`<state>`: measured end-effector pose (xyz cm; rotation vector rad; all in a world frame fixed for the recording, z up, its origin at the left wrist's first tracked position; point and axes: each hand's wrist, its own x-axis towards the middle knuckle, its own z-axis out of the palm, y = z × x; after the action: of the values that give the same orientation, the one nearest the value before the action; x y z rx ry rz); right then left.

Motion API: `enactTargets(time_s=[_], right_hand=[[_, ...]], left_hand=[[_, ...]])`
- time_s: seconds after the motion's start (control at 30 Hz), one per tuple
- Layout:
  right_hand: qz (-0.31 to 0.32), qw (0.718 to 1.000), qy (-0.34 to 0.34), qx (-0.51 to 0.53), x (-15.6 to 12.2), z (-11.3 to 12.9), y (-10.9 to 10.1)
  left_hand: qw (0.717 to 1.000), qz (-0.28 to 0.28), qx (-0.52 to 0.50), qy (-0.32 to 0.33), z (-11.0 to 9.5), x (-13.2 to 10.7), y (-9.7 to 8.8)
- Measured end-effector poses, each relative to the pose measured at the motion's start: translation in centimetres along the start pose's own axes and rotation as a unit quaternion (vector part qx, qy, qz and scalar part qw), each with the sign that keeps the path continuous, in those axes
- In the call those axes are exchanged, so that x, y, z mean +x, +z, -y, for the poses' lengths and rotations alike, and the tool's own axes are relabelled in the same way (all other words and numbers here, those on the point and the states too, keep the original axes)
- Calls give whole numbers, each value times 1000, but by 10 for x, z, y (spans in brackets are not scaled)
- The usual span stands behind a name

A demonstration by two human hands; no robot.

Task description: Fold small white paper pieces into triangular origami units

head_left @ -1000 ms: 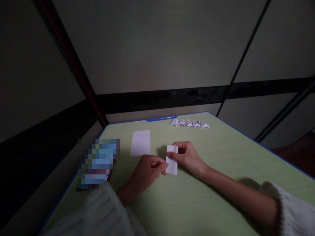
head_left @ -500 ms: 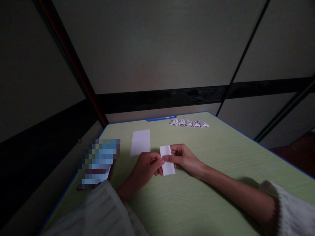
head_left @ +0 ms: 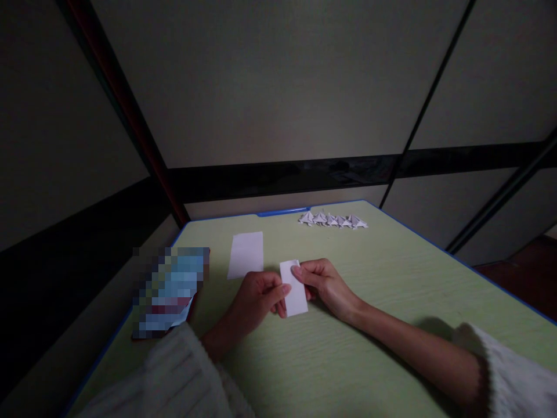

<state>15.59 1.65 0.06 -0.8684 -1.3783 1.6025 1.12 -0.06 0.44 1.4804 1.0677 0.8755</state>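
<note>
white paper strip (head_left: 297,297), unreadable pixelated object (head_left: 176,293)

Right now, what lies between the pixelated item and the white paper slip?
In the head view, the left hand lies between them, pinching the white paper slip; green tabletop shows between that hand and the pixelated item.

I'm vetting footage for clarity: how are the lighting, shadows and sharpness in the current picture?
Head view: dim, darkest along the left side; head view: a soft shadow on the table by the right forearm; head view: the held paper shows clear edges, but blocky pixelation covers the item at left.
</note>
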Motion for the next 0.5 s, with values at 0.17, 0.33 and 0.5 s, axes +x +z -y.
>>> enactTargets(time_s=[0.17, 0.33, 0.5], right_hand=[[-71, 997, -23, 29, 0, 2, 1], [-74, 996, -47, -9, 0, 3, 0], [-49, 997, -48, -37, 3, 3, -1]], left_hand=[[1000, 21, -1, -8, 1, 1, -2], [1000, 23, -7, -21, 1, 0, 1], [1000, -5, -9, -18, 1, 0, 2]])
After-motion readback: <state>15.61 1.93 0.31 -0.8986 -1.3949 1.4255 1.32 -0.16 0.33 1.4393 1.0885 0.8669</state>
